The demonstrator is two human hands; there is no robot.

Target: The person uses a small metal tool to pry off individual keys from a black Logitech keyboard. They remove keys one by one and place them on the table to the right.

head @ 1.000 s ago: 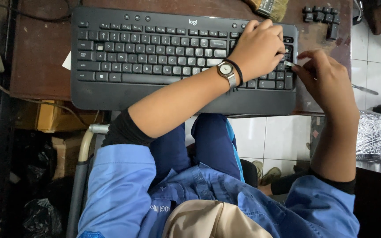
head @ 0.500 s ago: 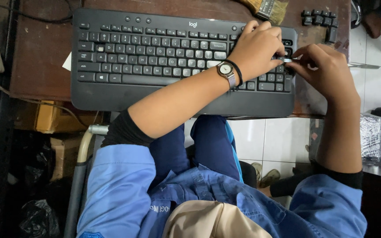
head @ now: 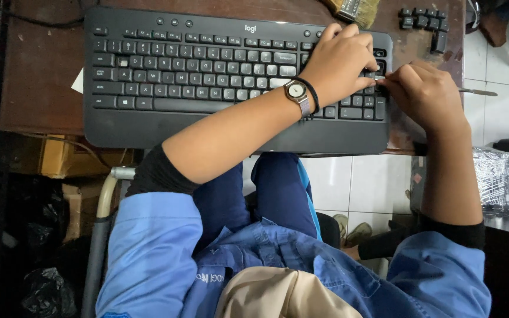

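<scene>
Directly under the left hand (head: 340,62) and right hand (head: 425,94) lies the keyboard (head: 207,76).

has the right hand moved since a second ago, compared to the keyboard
Yes. The right hand has shifted left, toward the keyboard's right edge, where its fingertips now meet the left hand over the number pad.

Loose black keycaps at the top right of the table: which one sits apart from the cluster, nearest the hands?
The elongated keycap lying below the cluster, closest to the right hand; the others are small, square and bunched together.
</scene>
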